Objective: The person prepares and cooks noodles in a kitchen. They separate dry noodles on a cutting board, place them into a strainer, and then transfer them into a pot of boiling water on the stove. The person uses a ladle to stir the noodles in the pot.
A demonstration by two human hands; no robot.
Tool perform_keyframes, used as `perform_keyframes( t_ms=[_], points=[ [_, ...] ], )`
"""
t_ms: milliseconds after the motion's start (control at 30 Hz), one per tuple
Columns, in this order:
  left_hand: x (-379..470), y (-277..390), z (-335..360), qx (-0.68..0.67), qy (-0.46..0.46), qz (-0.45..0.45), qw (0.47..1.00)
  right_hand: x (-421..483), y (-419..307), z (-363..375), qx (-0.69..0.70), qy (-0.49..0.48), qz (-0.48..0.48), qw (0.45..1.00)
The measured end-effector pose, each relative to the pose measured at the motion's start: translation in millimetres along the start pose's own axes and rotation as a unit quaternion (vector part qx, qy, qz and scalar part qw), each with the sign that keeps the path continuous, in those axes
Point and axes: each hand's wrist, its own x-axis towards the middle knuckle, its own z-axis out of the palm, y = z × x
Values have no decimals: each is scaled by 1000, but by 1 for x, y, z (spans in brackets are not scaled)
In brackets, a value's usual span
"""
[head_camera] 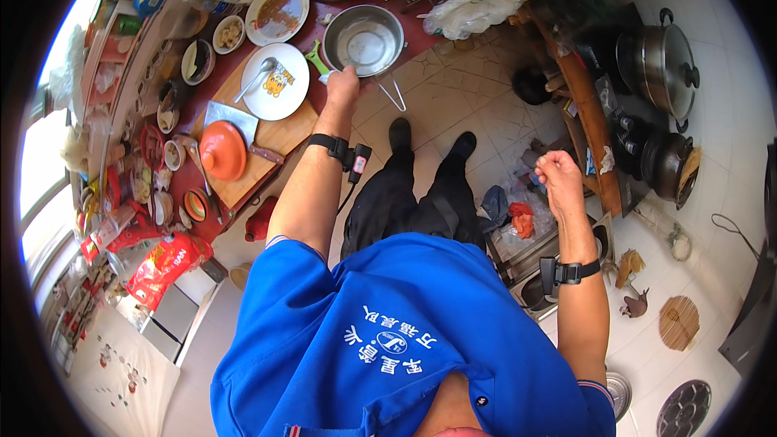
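Observation:
My left hand (pixel 345 88) grips the near rim of a round stainless steel pan (pixel 363 39) at the edge of the red table. A bent wire handle (pixel 393 96) juts from the pan over the floor. Close to my left fingers is a green-handled kitchen tool (pixel 316 58), partly hidden. A white plate (pixel 285 94) with a metal spoon (pixel 255 80) rests on a wooden cutting board (pixel 297 127), left of that hand. On the right, my right hand (pixel 559 179) hangs in the air, fingers curled together, with nothing visible in them.
A cleaver (pixel 234 124) and an orange lid (pixel 223 150) lie on the board. Behind stand a plate of brown sauce (pixel 282 12) and small bowls (pixel 229 34). To the right are a lidded steel pot (pixel 658 73), a dark pot (pixel 665 164) and a sink (pixel 534 294). Plastic bags (pixel 516 218) lie below.

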Motion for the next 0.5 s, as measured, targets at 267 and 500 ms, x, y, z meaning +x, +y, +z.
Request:
perform_keyframes(
  t_ms=[267, 500],
  points=[
    [46, -8, -18, 218, -61, 87, 970, -58, 0, -99, 57, 152, -23, 986],
    [60, -2, -38, 596, 37, 339, 727, -117, -82, -237, 126, 321, -166, 924]
  ],
)
